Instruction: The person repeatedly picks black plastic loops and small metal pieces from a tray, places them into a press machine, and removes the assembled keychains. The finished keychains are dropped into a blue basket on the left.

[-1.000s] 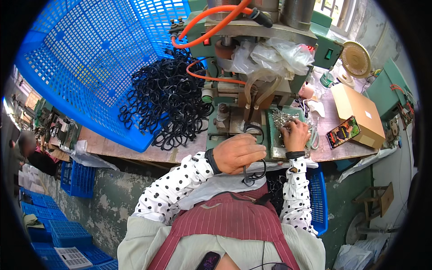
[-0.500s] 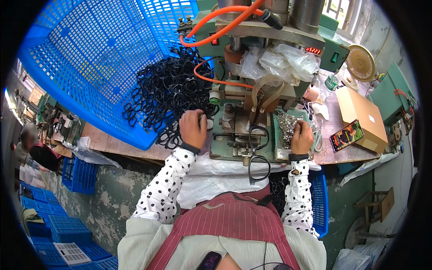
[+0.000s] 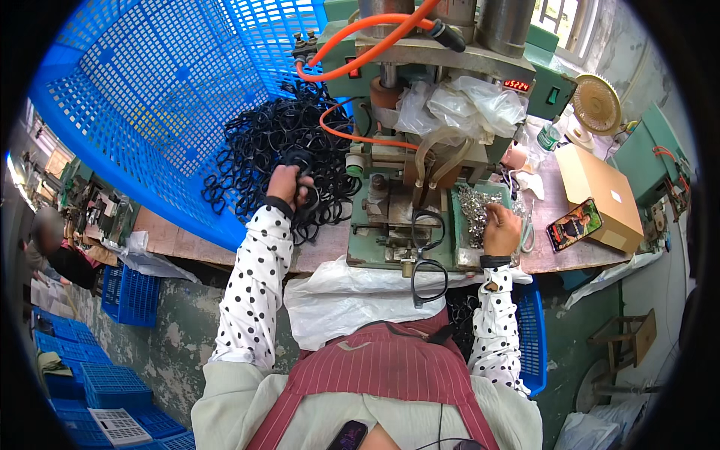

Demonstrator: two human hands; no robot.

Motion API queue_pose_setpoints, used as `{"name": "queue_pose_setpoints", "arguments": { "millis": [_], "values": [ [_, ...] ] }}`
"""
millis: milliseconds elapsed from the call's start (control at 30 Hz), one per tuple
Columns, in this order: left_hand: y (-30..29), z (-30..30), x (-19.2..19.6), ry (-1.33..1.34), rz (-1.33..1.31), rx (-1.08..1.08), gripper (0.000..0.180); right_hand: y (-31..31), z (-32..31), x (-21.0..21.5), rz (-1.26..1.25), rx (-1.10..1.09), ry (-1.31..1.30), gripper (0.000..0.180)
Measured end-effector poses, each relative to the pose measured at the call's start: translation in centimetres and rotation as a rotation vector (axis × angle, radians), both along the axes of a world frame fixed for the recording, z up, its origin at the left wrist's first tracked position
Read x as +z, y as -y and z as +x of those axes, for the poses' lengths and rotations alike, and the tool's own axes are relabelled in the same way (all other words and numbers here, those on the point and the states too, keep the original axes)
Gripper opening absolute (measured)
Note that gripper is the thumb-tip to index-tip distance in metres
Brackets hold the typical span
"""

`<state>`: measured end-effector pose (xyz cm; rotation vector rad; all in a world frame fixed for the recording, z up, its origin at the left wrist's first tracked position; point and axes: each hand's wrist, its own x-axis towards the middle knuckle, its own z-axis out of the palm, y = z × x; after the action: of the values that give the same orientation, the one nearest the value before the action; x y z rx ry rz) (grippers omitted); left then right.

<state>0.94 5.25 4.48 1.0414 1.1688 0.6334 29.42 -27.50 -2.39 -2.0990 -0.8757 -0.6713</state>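
Observation:
Over a heap of black eyeglass frames [image 3: 255,154], my left hand [image 3: 289,186] is closed with curled fingers. A black rim shows beside its fingers, apparently gripped. My right hand [image 3: 502,231] pinches at a pile of small shiny metal parts [image 3: 474,206] in a green tray; whatever sits between its fingertips is too small to make out. Between my hands, one black eyeglass frame [image 3: 430,268] hangs upright from the front of a green press machine [image 3: 386,236], its lower rim past the table edge. Neither hand touches that frame.
A large blue basket [image 3: 150,97] leans at the left behind the heap. Orange air hoses [image 3: 360,30] and plastic wrapping [image 3: 461,105] hang on the press. To the right are a phone [image 3: 574,225], a cardboard box [image 3: 600,191] and a fan [image 3: 597,101].
My left hand has moved left and slightly up, onto the heap, and frames near it have shifted. My right hand stays at the metal parts, its fingers slightly repositioned. The hanging frame remains in place.

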Motion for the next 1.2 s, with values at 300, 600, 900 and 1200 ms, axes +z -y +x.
{"name": "queue_pose_setpoints", "arguments": {
  "millis": [300, 600, 900, 1200],
  "values": [
    [8.4, -1.1, -2.3, -1.058, 1.279, -0.527, 0.039, -1.8, -6.1, 7.6, 0.338, 0.513, -0.658, 0.020],
    [12.2, -0.2, 3.8, -0.211, 1.528, -0.177, 0.034, -3.8, -10.0, 9.9, 0.370, 0.596, -0.879, 0.046],
    [17.1, 2.1, 3.2, 0.284, 1.944, -0.550, 0.039, -6.1, -10.9, 10.1, 0.522, 0.654, -0.881, 0.059],
    [18.8, 4.7, 2.0, 0.381, 1.857, -0.833, 0.043, -2.4, -0.8, 3.4, -0.093, -0.255, -0.140, 0.038]
  ]
}}
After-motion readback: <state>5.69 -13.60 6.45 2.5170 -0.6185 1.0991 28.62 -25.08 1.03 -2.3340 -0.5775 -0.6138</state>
